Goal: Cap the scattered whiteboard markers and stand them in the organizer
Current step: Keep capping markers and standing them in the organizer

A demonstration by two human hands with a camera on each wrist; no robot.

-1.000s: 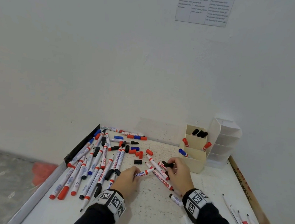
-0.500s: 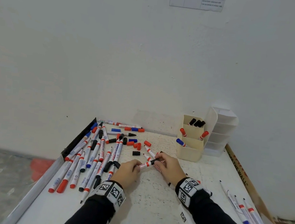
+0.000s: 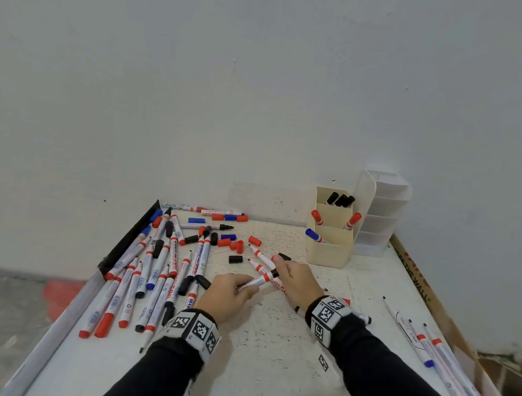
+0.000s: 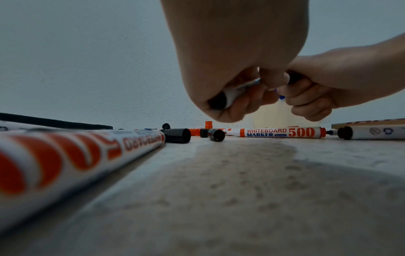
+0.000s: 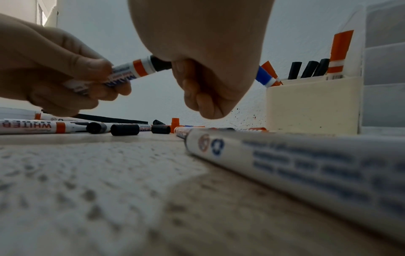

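A white marker (image 3: 258, 281) with an orange band hangs just above the table, gripped along its barrel by my left hand (image 3: 236, 289). My right hand (image 3: 288, 273) pinches a black cap (image 5: 160, 63) that sits on the marker's (image 5: 131, 71) tip end. In the left wrist view the marker's black tail (image 4: 217, 102) sticks out of my left hand (image 4: 230, 78), and my right hand (image 4: 313, 90) meets it from the right. The cream organizer (image 3: 327, 250) stands behind my right hand, holding black, red and blue capped markers.
Several markers (image 3: 160, 271) lie piled at the table's left by a black strip (image 3: 128, 240). Loose red, black and blue caps (image 3: 236, 246) lie ahead of my hands. Two uncapped markers (image 3: 258, 254) lie under my right hand. More markers (image 3: 434, 358) lie at the right edge. A white tiered organizer (image 3: 380, 213) stands by the wall.
My right hand brought the black cap from beside the marker onto the tip held out by my left hand. Both hands now meet over the table's middle.
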